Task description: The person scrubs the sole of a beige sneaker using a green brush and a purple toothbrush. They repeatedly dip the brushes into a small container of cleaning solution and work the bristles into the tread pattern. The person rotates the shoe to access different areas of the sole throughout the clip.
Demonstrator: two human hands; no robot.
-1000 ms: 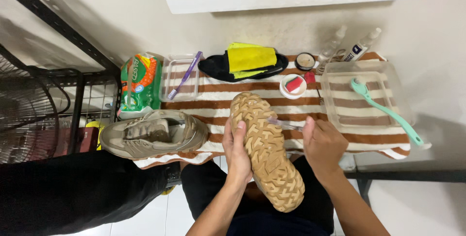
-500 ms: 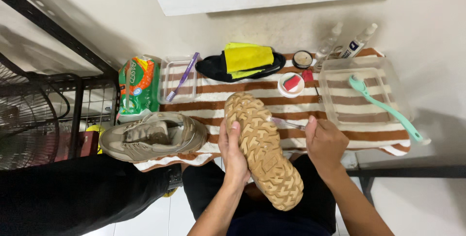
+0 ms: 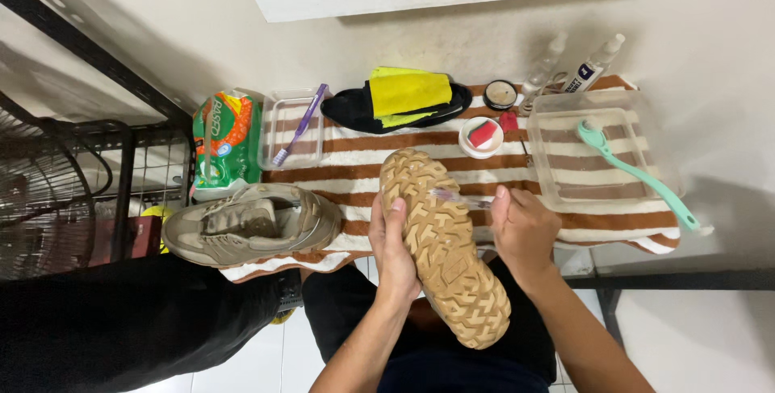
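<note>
From the head view, the left hand (image 3: 393, 241) is wrapping around the side of a tan shoe (image 3: 442, 243), fingers closed along its edge, and is holding it sole-up over the person's lap, just off the near edge of the striped towel (image 3: 363, 155). Turned this way, the lugged sole is facing the camera, so its grooves are lying open to the tool. The right hand (image 3: 523, 227) is pinching a clear-handled toothbrush (image 3: 460, 197) between thumb and fingers, the grip closed on the handle, and is laying the brush end across the upper part of the sole.

The matching shoe (image 3: 250, 226) is resting upright at the towel's near left corner, out of the way of the hands. At the far left edge a clear tray (image 3: 284, 130) is holding a purple toothbrush (image 3: 300, 124), with a green packet (image 3: 224, 141) just beside it off the towel's left edge. Along the far edge a black insole (image 3: 351, 110) is carrying a yellow cloth (image 3: 408, 91), and a small round tin (image 3: 500, 94) and a white cup with something red in it (image 3: 481, 136) are sitting near the middle. Toward the right edge a clear tub (image 3: 601, 159) is holding a long teal brush (image 3: 638, 175) whose handle is sticking out over the rim. Two spray bottles (image 3: 577, 70) are lying beyond the far right corner.
</note>
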